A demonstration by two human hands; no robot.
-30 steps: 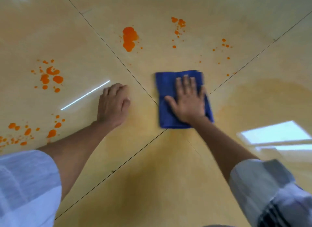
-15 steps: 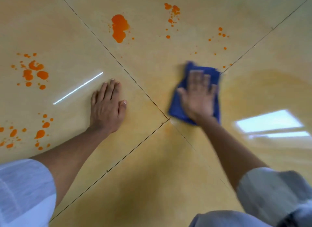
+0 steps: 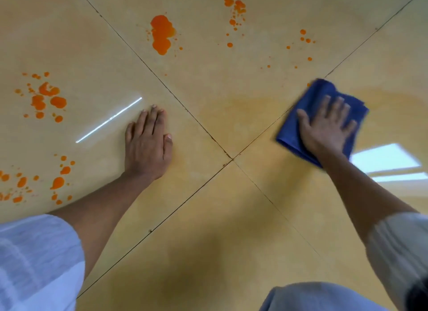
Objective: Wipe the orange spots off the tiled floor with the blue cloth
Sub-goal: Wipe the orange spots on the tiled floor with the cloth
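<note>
While the right hand (image 3: 326, 127) presses flat and open on the blue cloth (image 3: 310, 102) at the right, the left hand (image 3: 148, 144) rests flat on the floor (image 3: 208, 218). Risk: a soaked cloth may smear the orange spots (image 3: 162, 34) into a film.

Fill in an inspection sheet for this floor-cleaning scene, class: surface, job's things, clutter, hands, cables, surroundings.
Surface: glossy beige tiled floor, dark grout lines, faint yellowish smear near the cloth.
Job's things: folded blue cloth flat on the floor; orange spots remain, far and left.
Clutter: nothing seen.
Hands: right hand presses flat on the cloth; left hand flat on bare tile, no grip.
Cables: nothing seen.
Surroundings: light reflections on the tiles.
</note>
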